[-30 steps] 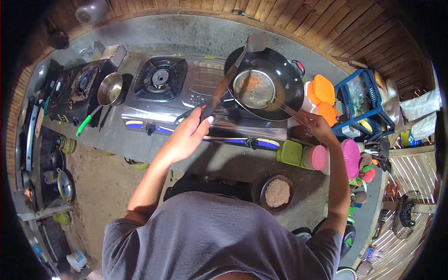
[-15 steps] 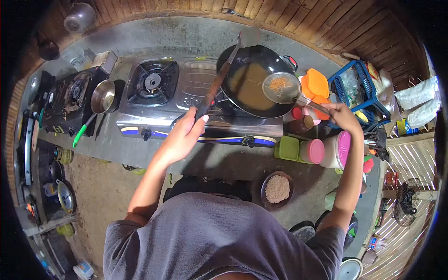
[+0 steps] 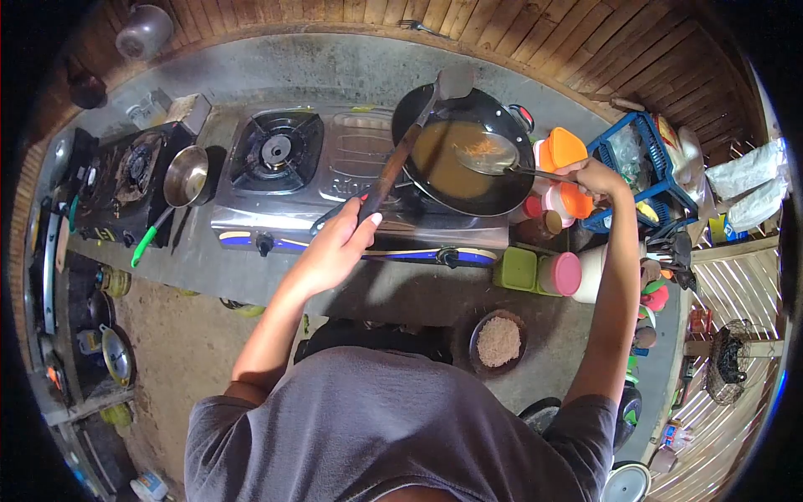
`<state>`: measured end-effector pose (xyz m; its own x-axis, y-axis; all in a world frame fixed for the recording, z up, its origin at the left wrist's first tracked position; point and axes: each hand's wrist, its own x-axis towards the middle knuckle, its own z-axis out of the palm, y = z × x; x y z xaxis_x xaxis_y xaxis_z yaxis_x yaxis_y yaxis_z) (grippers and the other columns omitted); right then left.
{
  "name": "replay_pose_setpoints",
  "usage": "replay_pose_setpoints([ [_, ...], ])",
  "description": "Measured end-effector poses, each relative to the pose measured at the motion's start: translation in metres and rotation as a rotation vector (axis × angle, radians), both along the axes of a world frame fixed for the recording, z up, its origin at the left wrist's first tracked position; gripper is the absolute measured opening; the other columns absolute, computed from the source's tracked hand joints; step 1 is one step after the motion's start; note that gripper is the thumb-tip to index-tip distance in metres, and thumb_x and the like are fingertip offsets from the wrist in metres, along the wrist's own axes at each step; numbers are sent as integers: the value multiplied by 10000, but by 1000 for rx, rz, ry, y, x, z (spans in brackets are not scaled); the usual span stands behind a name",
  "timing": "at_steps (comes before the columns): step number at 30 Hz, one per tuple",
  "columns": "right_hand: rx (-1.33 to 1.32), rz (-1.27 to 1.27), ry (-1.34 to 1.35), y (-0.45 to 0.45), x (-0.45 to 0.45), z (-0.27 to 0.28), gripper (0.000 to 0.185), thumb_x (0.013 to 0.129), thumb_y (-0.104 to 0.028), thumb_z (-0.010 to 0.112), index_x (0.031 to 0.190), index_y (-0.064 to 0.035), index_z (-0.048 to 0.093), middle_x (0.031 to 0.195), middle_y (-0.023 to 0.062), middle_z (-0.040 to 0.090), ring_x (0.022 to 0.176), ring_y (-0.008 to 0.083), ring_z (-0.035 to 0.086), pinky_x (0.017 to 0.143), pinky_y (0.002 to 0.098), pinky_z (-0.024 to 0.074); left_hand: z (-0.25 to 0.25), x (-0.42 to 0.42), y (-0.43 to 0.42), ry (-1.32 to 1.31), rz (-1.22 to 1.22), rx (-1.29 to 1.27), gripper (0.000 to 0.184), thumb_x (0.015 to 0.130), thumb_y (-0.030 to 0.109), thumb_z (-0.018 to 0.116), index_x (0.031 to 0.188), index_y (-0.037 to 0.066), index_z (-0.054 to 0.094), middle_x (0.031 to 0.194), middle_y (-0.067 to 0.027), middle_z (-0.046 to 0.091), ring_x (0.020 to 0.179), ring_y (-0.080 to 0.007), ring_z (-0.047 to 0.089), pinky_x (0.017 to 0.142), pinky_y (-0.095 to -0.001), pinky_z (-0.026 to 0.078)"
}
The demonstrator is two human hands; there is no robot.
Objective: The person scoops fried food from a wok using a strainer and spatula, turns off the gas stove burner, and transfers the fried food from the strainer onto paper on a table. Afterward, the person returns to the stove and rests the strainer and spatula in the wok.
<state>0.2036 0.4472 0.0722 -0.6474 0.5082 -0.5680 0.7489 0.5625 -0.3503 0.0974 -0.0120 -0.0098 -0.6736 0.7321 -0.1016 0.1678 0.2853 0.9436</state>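
My left hand (image 3: 343,244) is closed around the long wooden handle of a spatula (image 3: 396,163). Its flat blade is raised over the far side of a black wok (image 3: 405,117). A dark curved handle end shows beside that hand; whether the hand also grips it I cannot tell. My right hand (image 3: 600,180) grips the handle of a round strainer (image 3: 493,159), which sits low in the wok, at the surface of the brown liquid (image 3: 447,180). Small orange-brown pieces (image 3: 483,149) lie in the strainer. The wok rests on the right burner of a steel stove (image 3: 347,151).
Orange-lidded containers (image 3: 562,149), a green box (image 3: 516,268) and a pink-lidded jar (image 3: 560,274) stand right of the stove. A bowl of pale grains (image 3: 498,340) is nearer me. A saucepan (image 3: 186,174) sits left, a blue rack (image 3: 661,159) right.
The strainer has moved left and down from above the wok's right side to the liquid. My right hand has shifted left and slightly up; the spatula has moved slightly right.
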Motion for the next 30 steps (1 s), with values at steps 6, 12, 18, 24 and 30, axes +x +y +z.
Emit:
replay_pose_setpoints([
  [6, -24, 119, 147, -17, -15, -30, 320, 899, -105, 516, 1152, -126, 711, 625, -57, 523, 468, 56, 401, 438, 239, 332, 5, -2, -4, -22, 8, 5, 345, 1014, 328, 471, 995, -16, 443, 705, -96, 533, 651, -191, 524, 616, -350, 436],
  [12, -417, 17, 402, -10, -4, -88, 261, 926, -56, 528, 1124, -12, 692, 741, 12, 607, 650, 83, 501, 574, 235, 408, 0, -2, -6, 7, 13, 6, 351, 1013, 333, 474, 1014, -17, 449, 724, -106, 556, 668, -191, 550, 622, -347, 447],
  [18, -112, 162, 491, -48, 18, -86, 234, 942, -102, 563, 1123, -6, 676, 953, 48, 676, 827, 107, 579, 765, 267, 474, 0, -3, -6, -45, 6, -32, 345, 1014, 335, 473, 1001, -9, 454, 744, -108, 555, 690, -185, 549, 630, -347, 447],
  [24, -22, 317, 665, -52, 36, -74, 238, 928, -60, 556, 1133, -8, 665, 983, 74, 710, 906, 144, 631, 818, 289, 487, 5, -3, -4, -34, 42, -10, 326, 1012, 320, 480, 987, -4, 457, 733, -87, 539, 682, -177, 533, 626, -341, 443],
  [30, 651, 211, 486, -48, 57, -47, 293, 914, -171, 537, 1170, -141, 677, 952, 208, 695, 884, 354, 681, 797, 410, 535, 0, -2, -4, -14, 37, -23, 322, 1012, 315, 482, 987, -5, 456, 728, -87, 537, 680, -175, 533, 627, -343, 444],
])
